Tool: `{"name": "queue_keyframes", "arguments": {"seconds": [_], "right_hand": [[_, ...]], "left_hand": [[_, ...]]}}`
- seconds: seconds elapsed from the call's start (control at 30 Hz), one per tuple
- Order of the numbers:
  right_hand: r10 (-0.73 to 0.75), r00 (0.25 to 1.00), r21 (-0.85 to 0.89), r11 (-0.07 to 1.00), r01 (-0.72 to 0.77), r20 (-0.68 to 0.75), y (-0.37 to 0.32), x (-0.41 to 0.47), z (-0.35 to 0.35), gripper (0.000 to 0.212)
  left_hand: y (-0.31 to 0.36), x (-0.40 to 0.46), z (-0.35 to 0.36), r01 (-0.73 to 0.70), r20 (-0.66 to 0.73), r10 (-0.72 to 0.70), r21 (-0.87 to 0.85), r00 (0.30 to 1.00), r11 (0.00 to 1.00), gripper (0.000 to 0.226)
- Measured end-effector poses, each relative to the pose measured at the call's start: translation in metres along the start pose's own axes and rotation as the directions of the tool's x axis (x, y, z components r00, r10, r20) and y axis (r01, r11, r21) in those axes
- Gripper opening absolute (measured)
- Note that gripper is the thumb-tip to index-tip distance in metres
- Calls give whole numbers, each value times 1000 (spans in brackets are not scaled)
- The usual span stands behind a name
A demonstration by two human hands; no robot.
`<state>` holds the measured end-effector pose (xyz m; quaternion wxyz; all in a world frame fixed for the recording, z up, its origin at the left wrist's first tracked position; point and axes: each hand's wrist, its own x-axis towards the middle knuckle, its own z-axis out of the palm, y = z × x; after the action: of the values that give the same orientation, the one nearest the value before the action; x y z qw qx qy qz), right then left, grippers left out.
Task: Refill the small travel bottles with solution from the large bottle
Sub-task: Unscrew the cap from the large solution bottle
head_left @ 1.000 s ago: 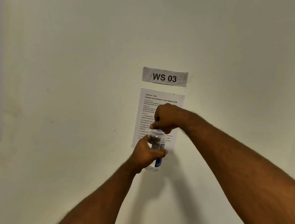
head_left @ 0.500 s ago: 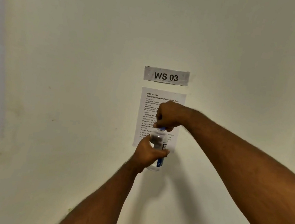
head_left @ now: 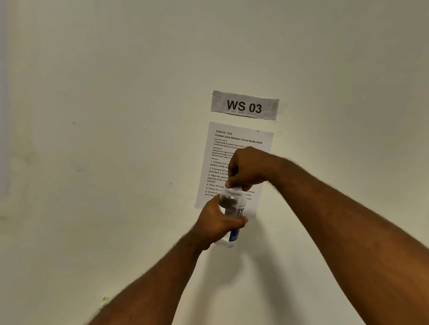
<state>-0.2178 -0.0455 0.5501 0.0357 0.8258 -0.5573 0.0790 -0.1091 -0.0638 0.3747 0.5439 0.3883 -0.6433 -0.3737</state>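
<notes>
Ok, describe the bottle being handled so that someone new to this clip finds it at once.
Start at the WS 03 sign and drop past the instruction sheet. The clear bottle sits between both hands: left hand grips its body, right hand pinches its blue cap.

A strip label (head_left: pixel 244 106) stuck on the wall reads "WS 03". The printed instruction sheet (head_left: pixel 236 148) just below it is headed "TASK ID: 3724" and "Contact Lens Solution Travel Bottle Refill", with numbered steps beginning "Unscrew the", "Align the opening", "Place the large" and "Screw the". The clear bottle (head_left: pixel 232 218) shows the letters "re" above "nu" on its label.
</notes>
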Motion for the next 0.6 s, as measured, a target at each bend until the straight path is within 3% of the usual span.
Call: {"name": "queue_keyframes", "arguments": {"seconds": [0.07,0.17,0.33,0.47,0.6], "right_hand": [[-59,998,50,997,57,34,2,-3,-3,8],[-113,993,61,992,111,28,6,-3,-3,17],[-100,990,278,952,125,-103,21,-11,9,21],[-5,976,622,770,143,-218,43,-25,39,24],[120,955,801,577,156,-273,58,-43,94,24]], "left_hand": [[-2,-1,-1,0,0,0,0,1000,1000,56],[-5,-2,-2,-7,2,7,-10,1000,1000,57],[-12,-3,-6,-21,-9,20,-29,1000,999,53],[-22,-8,-10,-34,-26,33,-43,999,998,59],[-40,-21,-16,-30,-32,29,-49,999,998,59]]}}
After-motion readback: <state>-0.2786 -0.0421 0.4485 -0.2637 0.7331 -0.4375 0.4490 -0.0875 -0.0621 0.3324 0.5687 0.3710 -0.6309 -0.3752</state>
